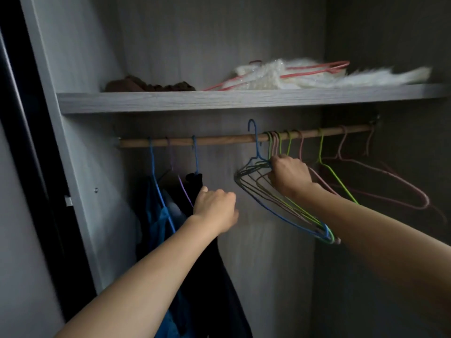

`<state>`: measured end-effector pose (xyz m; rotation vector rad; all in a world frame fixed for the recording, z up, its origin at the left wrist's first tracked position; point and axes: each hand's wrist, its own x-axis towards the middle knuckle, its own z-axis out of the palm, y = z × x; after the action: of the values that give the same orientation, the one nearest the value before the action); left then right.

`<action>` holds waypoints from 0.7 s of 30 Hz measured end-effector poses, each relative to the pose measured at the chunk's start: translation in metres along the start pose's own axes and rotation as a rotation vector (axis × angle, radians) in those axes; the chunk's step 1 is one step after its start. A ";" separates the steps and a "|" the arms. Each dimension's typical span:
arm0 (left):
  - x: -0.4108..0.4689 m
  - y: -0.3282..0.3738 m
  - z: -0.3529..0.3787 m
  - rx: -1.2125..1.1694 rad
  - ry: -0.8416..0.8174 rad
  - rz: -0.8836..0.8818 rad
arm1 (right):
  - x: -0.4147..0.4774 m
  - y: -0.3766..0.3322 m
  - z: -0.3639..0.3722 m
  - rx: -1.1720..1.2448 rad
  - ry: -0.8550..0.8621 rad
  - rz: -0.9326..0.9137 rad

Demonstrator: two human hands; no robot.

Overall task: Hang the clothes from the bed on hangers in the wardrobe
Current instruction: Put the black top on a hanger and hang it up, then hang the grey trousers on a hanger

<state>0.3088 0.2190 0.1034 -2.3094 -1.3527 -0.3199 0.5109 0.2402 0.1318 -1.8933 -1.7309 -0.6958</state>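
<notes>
Right hand [289,175] grips a blue wire hanger [256,145] — hook above the wooden rail [219,139]; left hand [216,208] curls beside a black hanging garment [195,179]. Whether its fingers hold anything is unclear.

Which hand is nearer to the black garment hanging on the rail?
Left. The left hand is at the edge of the black garment; the right hand, farther right, grips the hangers.

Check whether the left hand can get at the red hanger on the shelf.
Probably yes. The left hand is below the shelf, so it must first come out round the board's front edge; the red hanger lies uncovered on the white fluffy item near the open front.
</notes>
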 end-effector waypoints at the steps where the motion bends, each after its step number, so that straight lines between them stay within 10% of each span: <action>1: -0.001 -0.002 0.001 -0.001 -0.008 -0.009 | 0.001 -0.003 -0.005 0.024 0.024 -0.009; 21: -0.088 0.186 0.063 -0.278 -0.271 0.418 | -0.307 0.158 -0.115 0.034 -0.058 0.507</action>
<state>0.4257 0.1035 -0.0358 -2.8775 -0.9444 -0.0638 0.6412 -0.0789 0.0163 -2.2185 -1.1997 -0.4147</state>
